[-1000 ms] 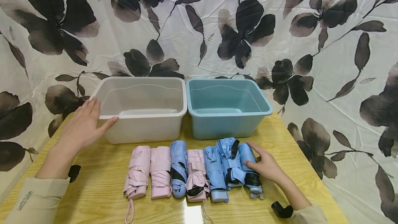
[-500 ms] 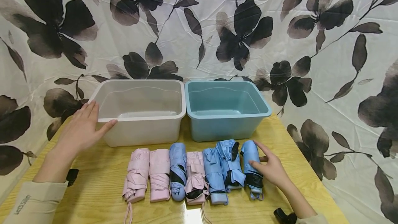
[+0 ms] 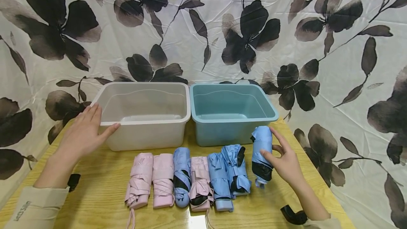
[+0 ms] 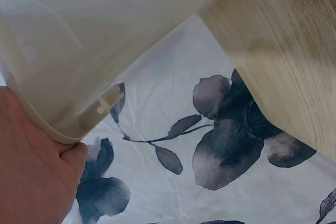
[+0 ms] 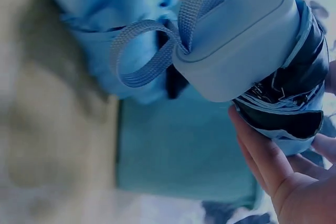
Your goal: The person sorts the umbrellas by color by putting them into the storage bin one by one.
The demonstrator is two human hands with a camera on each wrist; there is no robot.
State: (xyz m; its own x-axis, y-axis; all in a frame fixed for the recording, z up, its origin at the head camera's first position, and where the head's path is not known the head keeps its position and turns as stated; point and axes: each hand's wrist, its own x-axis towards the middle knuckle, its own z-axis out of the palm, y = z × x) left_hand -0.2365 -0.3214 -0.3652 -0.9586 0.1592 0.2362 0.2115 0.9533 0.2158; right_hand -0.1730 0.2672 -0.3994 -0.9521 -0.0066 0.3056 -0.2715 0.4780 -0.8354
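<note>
My right hand [image 3: 284, 160] holds a folded blue umbrella [image 3: 262, 144] by its right side, raised off the table in front of the blue bin [image 3: 229, 131]. In the right wrist view, the umbrella's flat light-blue handle end [image 5: 239, 43] and woven wrist strap [image 5: 142, 51] face the camera, with fingers [image 5: 268, 156] along the black-lined canopy. My left hand [image 3: 81, 131] rests on the left front corner of the off-white bin [image 3: 146, 135], fingers extended and thumb along the front rim. The left wrist view shows that hand [image 4: 37, 166] at the bin's rim corner.
Folded umbrellas lie in a row before the bins: two pink ones [image 3: 140, 179] at left, a blue one [image 3: 182, 176], a pink one [image 3: 201, 183] and two more blue ones [image 3: 219, 183]. Both bins stand side by side near a floral cloth [image 3: 203, 27].
My right hand has taken the rightmost blue umbrella away from its neighbour and lifted it up toward the blue bin. The left hand stays on the off-white bin.
</note>
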